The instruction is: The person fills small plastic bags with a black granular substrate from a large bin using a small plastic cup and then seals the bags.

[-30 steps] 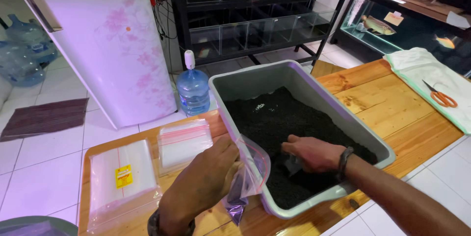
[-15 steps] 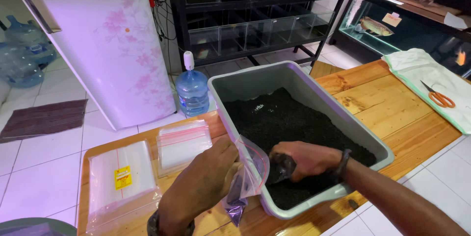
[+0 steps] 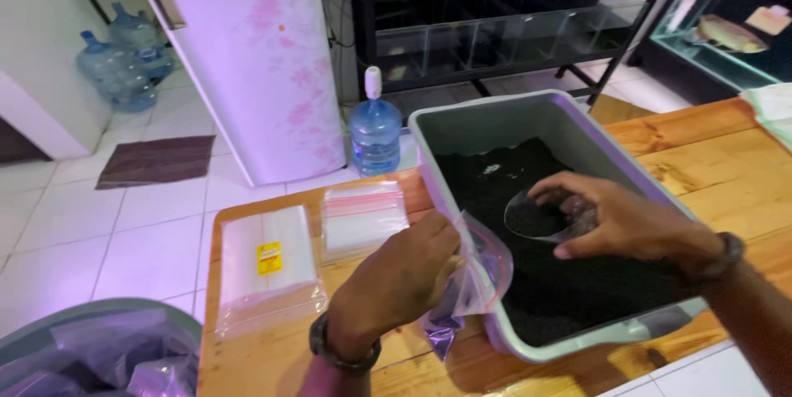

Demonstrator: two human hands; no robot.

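My left hand (image 3: 400, 281) pinches the top of a small clear zip bag (image 3: 474, 273) and holds it against the near left rim of a grey tub (image 3: 429, 145). Dark granular soil (image 3: 577, 281) fills the tub. My right hand (image 3: 623, 224) is above the soil and grips a clear plastic cup (image 3: 536, 217) loaded with dark soil. The cup is tilted toward the bag, a short way to its right.
Two stacks of clear zip bags (image 3: 268, 265) (image 3: 363, 216) lie on the wooden table (image 3: 701, 145) left of the tub. A grey bin (image 3: 91, 356) with filled bags sits at bottom left. A water jug (image 3: 374, 129), a fridge (image 3: 256, 59) and shelves stand behind.
My right hand has lifted out of the soil with the cup, now full, and moved it up toward the bag. The left hand keeps holding the bag at the rim.
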